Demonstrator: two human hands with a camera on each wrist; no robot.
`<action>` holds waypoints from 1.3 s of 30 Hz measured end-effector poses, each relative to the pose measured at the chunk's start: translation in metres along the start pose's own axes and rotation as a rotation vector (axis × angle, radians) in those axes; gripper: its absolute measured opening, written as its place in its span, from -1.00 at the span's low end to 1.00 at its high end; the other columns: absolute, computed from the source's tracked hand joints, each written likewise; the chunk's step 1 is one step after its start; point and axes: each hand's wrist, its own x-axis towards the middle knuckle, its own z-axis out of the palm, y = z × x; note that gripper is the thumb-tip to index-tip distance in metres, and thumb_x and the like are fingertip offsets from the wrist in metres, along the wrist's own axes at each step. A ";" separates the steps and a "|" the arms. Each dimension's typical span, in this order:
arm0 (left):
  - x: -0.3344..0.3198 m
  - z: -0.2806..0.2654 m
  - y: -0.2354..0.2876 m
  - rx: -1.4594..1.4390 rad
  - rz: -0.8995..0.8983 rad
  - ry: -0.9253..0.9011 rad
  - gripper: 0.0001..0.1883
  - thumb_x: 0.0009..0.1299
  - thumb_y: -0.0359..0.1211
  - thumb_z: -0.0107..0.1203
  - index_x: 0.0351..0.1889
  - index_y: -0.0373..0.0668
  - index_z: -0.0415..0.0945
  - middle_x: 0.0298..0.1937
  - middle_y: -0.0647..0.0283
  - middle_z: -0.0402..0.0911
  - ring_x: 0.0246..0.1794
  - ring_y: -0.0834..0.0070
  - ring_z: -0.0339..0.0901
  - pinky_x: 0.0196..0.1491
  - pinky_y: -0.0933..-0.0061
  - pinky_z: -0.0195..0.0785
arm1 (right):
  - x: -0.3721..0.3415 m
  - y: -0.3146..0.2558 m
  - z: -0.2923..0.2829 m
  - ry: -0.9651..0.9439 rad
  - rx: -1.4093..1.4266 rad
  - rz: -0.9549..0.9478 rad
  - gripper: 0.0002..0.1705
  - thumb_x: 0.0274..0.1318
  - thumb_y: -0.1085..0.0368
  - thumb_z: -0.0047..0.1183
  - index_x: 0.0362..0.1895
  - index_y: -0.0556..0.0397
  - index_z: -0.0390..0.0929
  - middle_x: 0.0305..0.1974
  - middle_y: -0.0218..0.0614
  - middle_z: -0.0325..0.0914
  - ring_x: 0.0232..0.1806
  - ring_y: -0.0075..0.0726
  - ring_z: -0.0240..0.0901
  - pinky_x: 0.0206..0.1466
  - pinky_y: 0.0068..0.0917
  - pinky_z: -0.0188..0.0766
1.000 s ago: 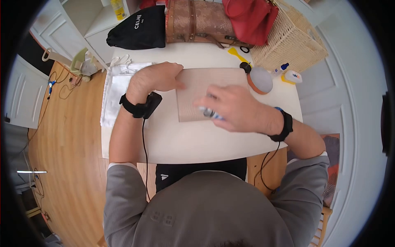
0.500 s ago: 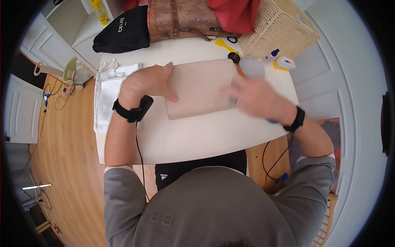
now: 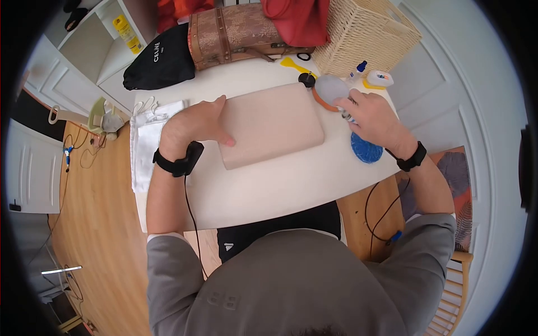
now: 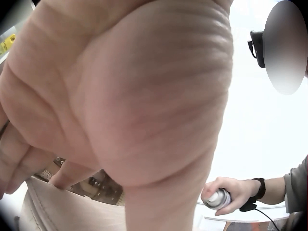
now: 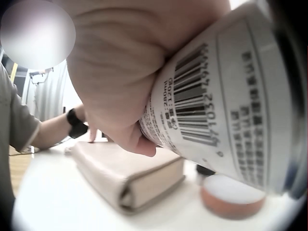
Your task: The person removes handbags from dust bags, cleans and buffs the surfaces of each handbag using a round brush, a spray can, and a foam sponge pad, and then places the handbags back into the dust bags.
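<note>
A beige leather bag [image 3: 274,126] with rounded edges lies flat on the white table [image 3: 252,193]. My left hand [image 3: 199,120] rests at its left end, thumb along the near side and a fingertip by the far corner. In the left wrist view the bag's stitched edge [image 4: 41,211] shows beneath that palm. My right hand [image 3: 372,120], right of the bag, grips a spray can [image 5: 211,106] whose white label carries a barcode. Beside the can stands a round orange pad with a whitish top [image 3: 330,92]. A round blue pad [image 3: 367,148] lies just below this hand.
White folded cloth bags [image 3: 151,148] lie at the table's left. Along the back are a black drawstring pouch [image 3: 159,59], a brown patterned case [image 3: 235,33], a red bag [image 3: 300,19] and a wicker basket [image 3: 364,36]. A yellow brush [image 3: 291,64] and small bottle [image 3: 358,70] lie nearby.
My right hand has moved with the spray can from over the bag to its right, uncovering the bag's top and the blue pad. My left hand stays at the bag's left end.
</note>
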 end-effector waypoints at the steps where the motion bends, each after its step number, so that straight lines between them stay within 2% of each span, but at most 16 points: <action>1: -0.001 0.000 0.000 -0.022 -0.008 -0.003 0.14 0.01 -0.06 0.59 0.47 -0.49 0.26 0.03 -0.32 0.71 0.10 -0.12 0.70 0.17 0.13 0.56 | -0.002 -0.003 0.004 0.004 -0.003 0.000 -0.46 -0.05 0.37 0.24 0.12 -0.14 0.53 -0.24 -0.27 0.50 -0.32 -0.07 0.58 -0.26 -0.15 0.52; 4: 0.001 0.001 -0.004 -0.045 -0.009 0.004 0.12 -0.01 -0.07 0.61 0.45 -0.46 0.29 0.03 -0.32 0.71 0.11 -0.13 0.70 0.16 0.12 0.56 | -0.011 -0.045 0.013 -0.147 0.086 -0.300 -0.64 0.12 0.30 0.17 0.05 -0.17 0.57 -0.30 -0.30 0.48 -0.37 -0.15 0.59 -0.28 -0.19 0.52; 6: 0.001 0.000 -0.003 -0.041 0.009 0.002 0.11 -0.02 -0.07 0.62 0.43 -0.45 0.31 0.03 -0.32 0.71 0.11 -0.13 0.70 0.16 0.12 0.56 | -0.011 -0.083 0.011 -0.119 0.147 -0.453 -0.48 0.02 0.29 0.28 0.15 -0.21 0.57 -0.29 -0.31 0.43 -0.34 -0.19 0.53 -0.30 -0.25 0.47; 10: 0.001 -0.001 0.001 -0.027 -0.015 -0.003 0.11 -0.03 -0.07 0.63 0.43 -0.44 0.31 0.01 -0.31 0.72 0.10 -0.14 0.70 0.15 0.11 0.56 | 0.039 -0.090 -0.004 0.121 0.084 -0.458 -0.53 0.04 0.29 0.25 0.11 -0.21 0.58 -0.27 -0.34 0.43 -0.36 -0.24 0.52 -0.33 -0.29 0.46; 12: 0.001 0.002 -0.002 -0.013 -0.018 0.003 0.13 -0.03 -0.06 0.63 0.45 -0.43 0.30 0.01 -0.30 0.73 0.09 -0.14 0.70 0.15 0.11 0.56 | 0.073 -0.082 -0.008 0.399 0.203 -0.247 -0.57 0.07 0.27 0.23 0.08 -0.22 0.58 -0.29 -0.38 0.42 -0.36 -0.30 0.52 -0.35 -0.31 0.44; 15: 0.003 0.006 -0.009 -0.055 -0.008 0.024 0.20 -0.04 -0.05 0.63 0.51 -0.42 0.25 0.20 -0.40 0.63 0.24 -0.17 0.63 0.25 0.13 0.53 | 0.092 -0.110 -0.005 0.404 0.124 -0.397 -0.58 0.06 0.25 0.23 0.06 -0.22 0.56 -0.31 -0.39 0.43 -0.37 -0.32 0.51 -0.35 -0.32 0.44; 18: -0.005 0.005 0.002 0.025 -0.057 0.035 0.19 0.04 -0.08 0.55 0.59 -0.41 0.18 0.57 -0.34 0.26 0.50 -0.11 0.42 0.40 0.16 0.40 | 0.082 -0.146 0.002 0.309 0.137 -0.502 -0.57 0.02 0.23 0.27 0.04 -0.21 0.55 -0.27 -0.36 0.44 -0.36 -0.31 0.52 -0.35 -0.32 0.46; 19: -0.006 0.008 0.000 0.023 -0.057 0.034 0.19 0.04 -0.08 0.55 0.59 -0.41 0.18 0.57 -0.34 0.26 0.50 -0.11 0.42 0.40 0.16 0.40 | 0.084 -0.141 0.003 0.306 0.138 -0.502 -0.57 0.02 0.23 0.27 0.04 -0.21 0.55 -0.27 -0.36 0.44 -0.36 -0.31 0.52 -0.35 -0.32 0.46; 21: -0.006 0.018 -0.004 0.017 0.109 0.108 0.30 -0.07 -0.01 0.64 0.59 -0.38 0.16 0.60 -0.52 0.10 0.59 -0.25 0.24 0.51 0.11 0.31 | 0.090 -0.113 0.006 0.302 0.078 -0.375 -0.57 0.02 0.26 0.28 0.05 -0.18 0.55 -0.26 -0.32 0.45 -0.38 -0.22 0.54 -0.35 -0.28 0.49; 24: -0.016 0.024 0.025 0.061 0.157 0.116 0.27 -0.05 -0.03 0.64 0.57 -0.41 0.19 0.57 -0.41 0.20 0.67 -0.17 0.11 0.51 0.06 0.31 | 0.076 -0.063 0.011 0.261 0.159 -0.114 -0.45 -0.01 0.34 0.31 0.14 -0.13 0.53 -0.24 -0.26 0.47 -0.34 -0.03 0.56 -0.29 -0.18 0.54; 28: -0.027 0.046 0.065 0.352 0.096 0.147 0.39 -0.14 0.03 0.69 0.59 -0.39 0.12 0.57 -0.45 0.15 0.61 -0.33 0.17 0.49 -0.21 0.29 | 0.026 -0.079 0.008 -0.031 0.245 -0.280 -0.35 -0.01 0.34 0.33 0.25 -0.12 0.52 -0.21 -0.23 0.50 -0.31 -0.04 0.59 -0.25 -0.18 0.55; 30: -0.019 0.058 0.075 0.457 0.055 0.165 0.38 -0.14 0.03 0.68 0.59 -0.38 0.13 0.56 -0.43 0.18 0.59 -0.30 0.21 0.46 -0.17 0.33 | 0.011 -0.087 0.005 -0.116 0.399 -0.405 -0.20 -0.06 0.32 0.39 0.37 -0.11 0.48 -0.21 -0.22 0.48 -0.27 -0.05 0.59 -0.20 -0.16 0.55; 34: -0.009 0.072 0.071 0.581 0.029 0.247 0.28 -0.09 -0.04 0.66 0.58 -0.30 0.18 0.50 -0.41 0.25 0.51 -0.24 0.34 0.36 0.02 0.48 | 0.009 -0.066 -0.008 -0.077 0.440 -0.026 -0.14 -0.06 0.37 0.40 0.43 -0.07 0.44 -0.07 -0.15 0.54 -0.11 0.04 0.62 0.00 -0.14 0.58; 35: -0.010 0.064 0.069 0.590 0.035 0.252 0.28 -0.09 -0.04 0.66 0.58 -0.30 0.18 0.50 -0.41 0.25 0.51 -0.24 0.34 0.36 0.02 0.48 | 0.010 -0.053 0.001 0.085 0.528 0.046 -0.18 -0.02 0.38 0.35 0.41 -0.05 0.43 0.02 -0.11 0.55 0.00 0.10 0.61 0.07 -0.12 0.58; 36: -0.013 0.051 0.066 0.471 0.099 0.210 0.21 -0.05 -0.09 0.62 0.57 -0.26 0.21 0.44 -0.37 0.34 0.43 -0.23 0.43 0.33 0.08 0.51 | 0.009 -0.045 0.008 0.248 0.613 0.117 -0.23 0.02 0.39 0.30 0.39 -0.02 0.42 0.11 -0.07 0.56 0.11 0.17 0.60 0.14 -0.09 0.59; 39: -0.019 0.010 0.049 0.197 0.231 0.191 0.09 0.00 -0.18 0.56 0.54 -0.18 0.27 0.31 -0.30 0.51 0.27 -0.20 0.58 0.26 0.16 0.55 | 0.004 -0.040 0.012 0.207 0.701 0.243 -0.30 0.05 0.40 0.27 0.34 0.03 0.41 0.29 0.05 0.51 0.27 0.25 0.52 0.27 -0.10 0.53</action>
